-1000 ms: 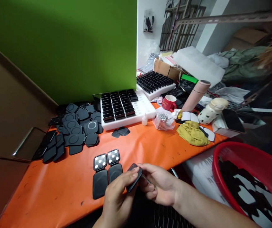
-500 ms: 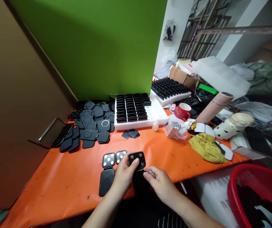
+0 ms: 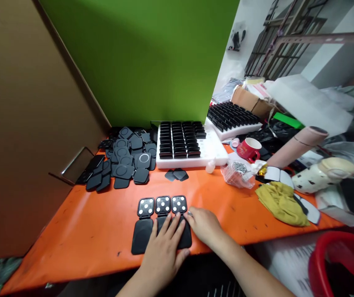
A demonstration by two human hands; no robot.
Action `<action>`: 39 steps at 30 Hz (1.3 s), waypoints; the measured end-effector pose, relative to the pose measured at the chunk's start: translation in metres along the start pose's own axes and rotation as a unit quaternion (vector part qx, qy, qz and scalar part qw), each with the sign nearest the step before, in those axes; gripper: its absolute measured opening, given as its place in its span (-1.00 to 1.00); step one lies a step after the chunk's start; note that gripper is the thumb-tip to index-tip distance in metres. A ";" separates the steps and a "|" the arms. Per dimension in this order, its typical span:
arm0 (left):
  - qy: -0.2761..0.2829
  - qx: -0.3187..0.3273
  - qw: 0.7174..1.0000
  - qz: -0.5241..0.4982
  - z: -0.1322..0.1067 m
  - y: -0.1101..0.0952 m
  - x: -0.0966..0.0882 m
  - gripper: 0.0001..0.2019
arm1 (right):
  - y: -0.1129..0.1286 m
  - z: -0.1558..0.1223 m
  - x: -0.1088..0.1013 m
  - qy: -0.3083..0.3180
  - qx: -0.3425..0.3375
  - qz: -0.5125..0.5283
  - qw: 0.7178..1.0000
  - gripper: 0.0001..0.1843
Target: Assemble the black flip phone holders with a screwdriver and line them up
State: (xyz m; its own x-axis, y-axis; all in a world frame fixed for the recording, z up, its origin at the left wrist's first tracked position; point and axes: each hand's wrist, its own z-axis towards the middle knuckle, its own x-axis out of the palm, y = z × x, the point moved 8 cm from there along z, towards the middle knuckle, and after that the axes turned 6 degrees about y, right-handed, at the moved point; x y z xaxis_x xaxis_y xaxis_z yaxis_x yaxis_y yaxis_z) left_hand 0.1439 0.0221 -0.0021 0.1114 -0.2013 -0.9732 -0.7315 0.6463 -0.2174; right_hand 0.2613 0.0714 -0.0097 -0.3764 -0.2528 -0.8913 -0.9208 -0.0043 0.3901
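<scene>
Three black folding pads lie unfolded in a row on the orange table (image 3: 81, 231). Each has a small square flap with white dots and a larger plain panel. The left pad (image 3: 142, 237) is uncovered. My left hand (image 3: 164, 251) lies palm down, fingers spread, across the panels of the middle pad (image 3: 163, 204) and the right pad (image 3: 179, 203), partly hiding both. At the right pad's hinge, my right hand (image 3: 204, 225) has its fingers pinched together. A greyish bit shows at its fingertips, too small to name.
Behind is a heap of black pads (image 3: 123, 171). A white foam tray (image 3: 214, 152) holds rows of black pieces. Several thin dark plates (image 3: 177, 175), a small bottle (image 3: 210, 166), a plastic bag (image 3: 238, 173), a red mug (image 3: 249, 149) and a yellow cloth (image 3: 282, 204) lie around.
The pad that was held up in my left hand now lies at the right end of the row. My left hand has let go and flattened over the pads. The view has shifted slightly.
</scene>
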 end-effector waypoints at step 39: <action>-0.215 -0.488 0.822 -0.199 -0.057 0.333 -0.082 -0.42 | -0.025 0.001 -0.018 -0.113 0.012 0.160 0.981 -0.53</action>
State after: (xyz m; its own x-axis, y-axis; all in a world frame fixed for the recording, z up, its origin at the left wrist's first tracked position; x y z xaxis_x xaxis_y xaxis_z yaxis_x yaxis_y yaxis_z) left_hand -0.1466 0.2121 0.0101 0.5472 0.1613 -0.8213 -0.7470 -0.3485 -0.5662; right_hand 0.2911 0.0767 -0.0039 -0.6567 -0.0161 -0.7540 -0.7532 0.0638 0.6547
